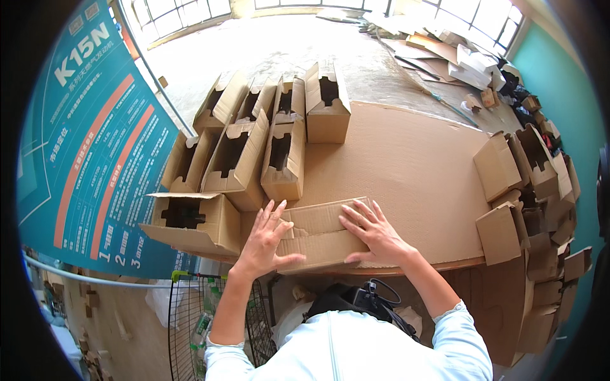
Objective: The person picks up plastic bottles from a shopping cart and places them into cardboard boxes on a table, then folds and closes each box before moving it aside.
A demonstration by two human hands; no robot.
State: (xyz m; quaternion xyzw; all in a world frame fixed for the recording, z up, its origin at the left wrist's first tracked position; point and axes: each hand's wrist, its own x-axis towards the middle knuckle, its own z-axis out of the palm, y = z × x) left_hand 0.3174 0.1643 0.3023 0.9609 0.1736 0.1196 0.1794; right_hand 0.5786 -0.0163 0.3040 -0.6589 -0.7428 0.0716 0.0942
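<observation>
A closed brown cardboard box point(318, 230) lies at the near edge of the cardboard-covered table, right in front of me. My left hand point(260, 238) rests against its left end, fingers stretched out and thumb over the near part. My right hand point(375, 232) lies across the right end, fingers spread on top and thumb toward the near edge. Both hands are open and touch the box without wrapping round it. Close to my left hand stands an open-topped cardboard box point(219, 222), with several more such boxes point(279, 187) in rows behind it.
Bare cardboard sheet point(400, 171) covers the table. Open cartons point(499, 168) are piled at the right, by a green wall. A wire basket point(190, 317) with bottles stands below left, under a blue banner point(89, 146). A black bag point(343, 301) sits below the table edge.
</observation>
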